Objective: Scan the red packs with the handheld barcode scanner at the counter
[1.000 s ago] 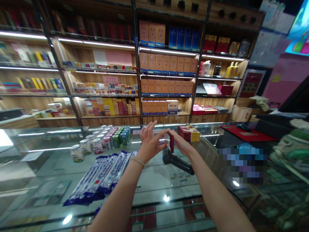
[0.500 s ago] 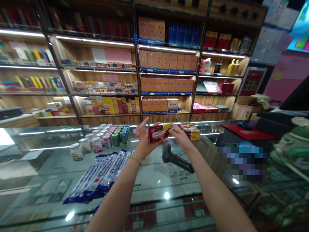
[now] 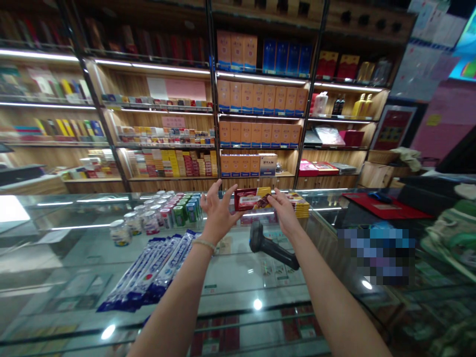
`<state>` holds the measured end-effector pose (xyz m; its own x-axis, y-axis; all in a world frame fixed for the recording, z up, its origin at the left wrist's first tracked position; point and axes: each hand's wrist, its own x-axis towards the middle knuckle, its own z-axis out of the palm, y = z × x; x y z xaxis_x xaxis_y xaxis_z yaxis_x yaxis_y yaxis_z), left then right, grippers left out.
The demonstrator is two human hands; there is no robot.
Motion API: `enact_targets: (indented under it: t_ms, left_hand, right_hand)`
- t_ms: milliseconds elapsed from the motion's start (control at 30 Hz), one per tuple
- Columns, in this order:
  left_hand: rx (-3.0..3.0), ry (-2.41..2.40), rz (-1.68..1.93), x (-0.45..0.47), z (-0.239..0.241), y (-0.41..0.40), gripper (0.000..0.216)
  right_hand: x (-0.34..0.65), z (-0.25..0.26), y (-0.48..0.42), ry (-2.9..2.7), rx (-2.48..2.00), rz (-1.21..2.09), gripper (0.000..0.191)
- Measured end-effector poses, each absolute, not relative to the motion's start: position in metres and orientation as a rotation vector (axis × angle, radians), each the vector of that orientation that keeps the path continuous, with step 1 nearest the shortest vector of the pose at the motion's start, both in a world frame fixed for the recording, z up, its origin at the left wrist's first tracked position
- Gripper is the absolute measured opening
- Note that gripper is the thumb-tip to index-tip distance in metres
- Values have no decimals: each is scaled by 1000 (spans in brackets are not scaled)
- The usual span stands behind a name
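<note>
Above a glass counter (image 3: 74, 248) I hold up a flat red and yellow pack (image 3: 252, 199), lying level with its face toward me. My right hand (image 3: 284, 213) pinches its right end. My left hand (image 3: 217, 210) touches the left end with the fingers spread wide. A black barcode scanner (image 3: 271, 245) lies on the glass just below both hands. A stack of similar red and yellow packs (image 3: 299, 204) sits on the counter behind my right hand.
Blue and white long packets (image 3: 156, 270) lie in a row at the left front. Small jars and cans (image 3: 163, 213) stand behind them. Shelves of orange boxes (image 3: 256, 99) fill the back wall. A red mat (image 3: 386, 208) and dark equipment are at the right.
The pack was edge-on and low between both hands a second ago. It has turned flat, face toward me, and risen a little. My left fingers have spread.
</note>
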<state>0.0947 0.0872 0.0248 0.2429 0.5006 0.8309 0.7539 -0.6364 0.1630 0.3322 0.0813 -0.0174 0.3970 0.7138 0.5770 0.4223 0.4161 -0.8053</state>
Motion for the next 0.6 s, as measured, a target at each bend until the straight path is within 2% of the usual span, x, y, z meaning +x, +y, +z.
enact_targets:
  t_ms: [133, 400, 600]
  left_hand:
    - [-2242, -1185, -1309, 96, 27, 85, 76]
    - [-2193, -1276, -1232, 95, 60, 70, 70]
    - [-2196, -1289, -1166, 60, 78, 57, 72]
  right_hand:
    - [325, -14, 77, -1152, -1197, 366, 47]
    - [319, 13, 64, -1163, -1316, 124, 40]
    - [297, 29, 50, -1331, -1375, -18, 33]
